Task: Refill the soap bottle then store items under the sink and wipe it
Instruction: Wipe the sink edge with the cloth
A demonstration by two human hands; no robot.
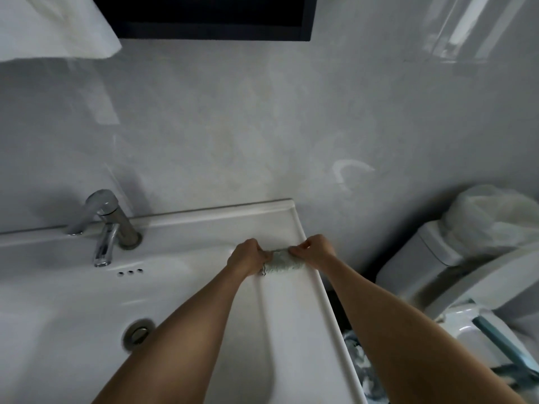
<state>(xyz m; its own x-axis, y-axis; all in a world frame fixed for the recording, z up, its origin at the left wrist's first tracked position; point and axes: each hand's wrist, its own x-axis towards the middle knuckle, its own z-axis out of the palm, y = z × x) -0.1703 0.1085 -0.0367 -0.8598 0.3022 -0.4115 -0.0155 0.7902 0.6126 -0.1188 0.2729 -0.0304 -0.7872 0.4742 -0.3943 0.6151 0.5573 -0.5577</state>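
Both forearms reach up from the bottom edge over the sink (294,310), drain (139,333) just left of the left arm. Hands meet on the flat right ledge, near the back corner. Left hand (246,258) and right hand (313,249) each curled tight round one end of a small pale cloth (284,263). Cloth is bunched into a short roll between them, on or just above the ledge, can't tell which. Reads as a wring or twist, maybe folding; too blurred to be sure. Soap bottle not in view. Judged: refill and storing look done, wipe step in hand, cloth being readied. Next move likely calls for opening the cloth flat under one hand, then sweeping along ledge and rim and round the tap (108,225) at back left. Toilet (431,258) off to the right, grey wall (262,126) behind, white towel (52,24) top left
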